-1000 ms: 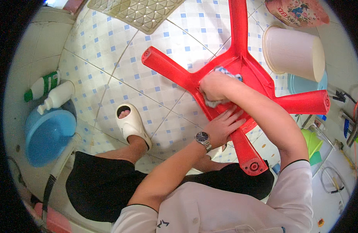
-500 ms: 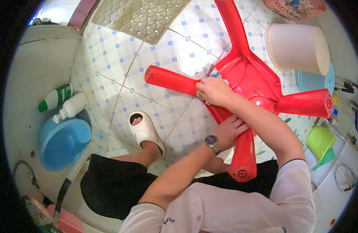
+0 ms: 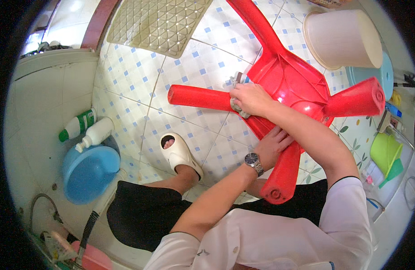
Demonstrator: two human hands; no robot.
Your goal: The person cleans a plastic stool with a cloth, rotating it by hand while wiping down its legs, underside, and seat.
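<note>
A red plastic stool [image 3: 302,81] is turned over in front of me, its underside up and its legs spreading outward. My left hand [image 3: 271,146], with a metal watch on the wrist, grips the stool where the near leg [image 3: 281,177] joins the seat. My right hand [image 3: 251,100] is closed over a greyish cloth [image 3: 239,110] and presses it against the seat's edge, at the base of the left leg [image 3: 200,97]. Just beyond those fingers a small brown and blue piece [image 3: 240,78] shows, too covered to name. My right palm hides most of the cloth.
An olive bath mat [image 3: 158,27] lies on the tiled floor at the far left. A cream bucket [image 3: 345,40] and a light-blue container [image 3: 372,74] stand at the far right. On my left are a blue basin [image 3: 90,173] and two bottles [image 3: 98,131]. A lime-green scoop [image 3: 385,152] sits at right.
The whole view has shifted and turned slightly. Both hands keep about the same places on the stool. More of the cloth shows around my right fingers.
</note>
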